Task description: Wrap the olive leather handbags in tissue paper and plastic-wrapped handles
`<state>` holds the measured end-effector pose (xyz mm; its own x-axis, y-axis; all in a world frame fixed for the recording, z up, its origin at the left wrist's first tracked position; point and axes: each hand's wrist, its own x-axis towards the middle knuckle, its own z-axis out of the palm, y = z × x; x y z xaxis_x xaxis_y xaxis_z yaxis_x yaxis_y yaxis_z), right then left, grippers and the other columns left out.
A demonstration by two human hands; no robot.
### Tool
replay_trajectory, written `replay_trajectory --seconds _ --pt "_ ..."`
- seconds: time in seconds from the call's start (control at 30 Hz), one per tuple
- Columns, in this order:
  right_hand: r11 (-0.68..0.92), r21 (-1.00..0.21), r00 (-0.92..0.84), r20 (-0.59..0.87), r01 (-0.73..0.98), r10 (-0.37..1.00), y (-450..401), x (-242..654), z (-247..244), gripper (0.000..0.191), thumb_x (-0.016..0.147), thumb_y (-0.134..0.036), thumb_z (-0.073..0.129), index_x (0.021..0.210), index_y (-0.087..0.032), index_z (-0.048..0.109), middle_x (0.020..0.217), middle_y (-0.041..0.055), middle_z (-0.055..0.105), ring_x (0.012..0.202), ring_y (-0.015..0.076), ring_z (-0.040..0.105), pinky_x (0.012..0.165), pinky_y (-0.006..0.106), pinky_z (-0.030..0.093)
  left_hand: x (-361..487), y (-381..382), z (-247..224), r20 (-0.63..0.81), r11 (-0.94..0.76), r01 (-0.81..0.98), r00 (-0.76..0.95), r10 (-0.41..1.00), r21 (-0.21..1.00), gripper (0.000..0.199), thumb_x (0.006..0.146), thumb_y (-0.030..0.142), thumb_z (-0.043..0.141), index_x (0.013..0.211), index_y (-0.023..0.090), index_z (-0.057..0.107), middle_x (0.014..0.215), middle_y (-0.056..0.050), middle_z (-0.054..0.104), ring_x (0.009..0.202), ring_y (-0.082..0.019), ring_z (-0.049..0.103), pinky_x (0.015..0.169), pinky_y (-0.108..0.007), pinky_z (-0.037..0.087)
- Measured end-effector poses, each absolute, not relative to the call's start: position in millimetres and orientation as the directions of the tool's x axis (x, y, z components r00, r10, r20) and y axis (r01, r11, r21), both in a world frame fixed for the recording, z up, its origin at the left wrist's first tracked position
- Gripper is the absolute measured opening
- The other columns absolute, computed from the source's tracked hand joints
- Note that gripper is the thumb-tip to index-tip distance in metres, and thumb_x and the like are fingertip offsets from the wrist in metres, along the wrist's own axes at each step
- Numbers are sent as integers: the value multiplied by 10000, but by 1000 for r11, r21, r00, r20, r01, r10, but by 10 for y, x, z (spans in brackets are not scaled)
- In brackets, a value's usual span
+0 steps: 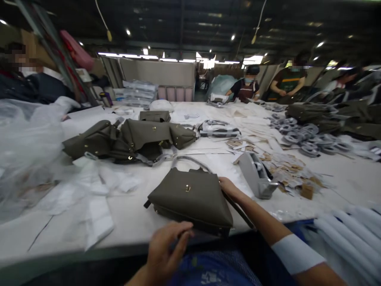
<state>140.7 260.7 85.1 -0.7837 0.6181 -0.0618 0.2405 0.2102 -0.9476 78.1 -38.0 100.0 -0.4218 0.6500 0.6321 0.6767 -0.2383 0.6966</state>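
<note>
An olive-green handbag (190, 194) with a small gold clasp lies on the white-covered table right in front of me. Its handle is wrapped in pale padding and sticks up at the far side. My right hand (232, 188) grips the bag's right side, its fingers partly hidden behind it. By the bag's near lower edge is my left hand (169, 246), slightly blurred, with thumb and fingers a little apart and nothing visible in them. A dark strap (238, 208) hangs from the bag beneath my right forearm.
More olive bags (143, 137) lie beyond. A grey tape dispenser (257, 176) stands to the right, near scattered brown tags (288, 169) and wrapped handles (309, 137). Clear plastic (29, 151) piles up at left; white rolls (351, 234) sit at lower right. Co-workers (245, 87) work across the table.
</note>
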Motion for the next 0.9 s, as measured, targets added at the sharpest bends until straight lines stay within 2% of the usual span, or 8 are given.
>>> replay_trajectory --seconds 0.07,0.2,0.33,0.47,0.53,0.6,0.7,0.9 --pt "140 -950 -747 -125 281 653 2588 1616 777 546 775 -528 679 1149 -131 709 1111 151 730 1034 315 685 838 433 578 426 -419 1125 694 -146 829 -341 634 540 325 897 172 624 1206 272 634 1050 -46 734 986 -184 683 892 -298 550" --pt "162 -940 -704 -105 301 702 2303 2074 820 662 892 -651 488 1401 -231 542 1458 106 522 1309 299 527 1019 464 509 -187 -392 1096 417 217 818 -477 774 533 616 853 453 683 1414 283 491 1535 -95 419 1395 -304 414 1123 -484 397" --pt "353 -864 -784 -74 359 616 1981 2184 943 746 900 -662 474 1515 -249 380 1539 69 417 1413 288 399 1177 511 314 -292 -435 910 246 346 741 -561 791 575 639 856 537 643 1426 306 467 1478 -61 494 1364 -267 458 1130 -464 394" --pt "551 -753 -804 50 360 593 2011 1983 1080 708 928 -614 456 1509 -214 392 1518 98 445 1396 287 426 1169 513 328 -130 -616 997 239 482 735 -636 733 477 585 853 593 615 1368 328 530 1383 -50 566 1267 -274 545 1051 -464 474" --pt "739 -587 -825 200 330 528 2066 1913 1185 661 943 -577 452 1486 -201 434 1520 110 441 1425 295 376 1187 531 282 -62 -643 1117 259 475 789 -589 765 391 611 852 611 608 1377 309 524 1397 -67 553 1265 -286 545 1028 -466 489" --pt "900 -389 -900 292 196 323 2067 1888 1294 678 932 -566 496 1500 -207 409 1540 103 413 1460 295 306 1203 535 238 -22 -579 1208 286 364 886 -442 850 288 712 820 630 638 1426 296 470 1480 -86 480 1347 -308 465 1080 -490 438" --pt "978 -205 -978 208 -47 -4 1990 1874 1365 863 830 -612 640 1538 -229 328 1571 106 358 1469 319 276 1196 548 245 -14 -387 1211 244 154 977 -186 952 147 951 718 661 720 1508 294 339 1574 -119 349 1444 -351 316 1139 -553 335" --pt "996 -69 -991 129 -52 -42 1876 1845 1009 774 837 -439 711 1516 -318 361 1562 89 383 1433 355 338 1137 571 318 -13 -252 898 133 96 995 -97 986 13 844 794 421 763 1506 360 315 1532 -80 432 1392 -336 416 1116 -591 335"
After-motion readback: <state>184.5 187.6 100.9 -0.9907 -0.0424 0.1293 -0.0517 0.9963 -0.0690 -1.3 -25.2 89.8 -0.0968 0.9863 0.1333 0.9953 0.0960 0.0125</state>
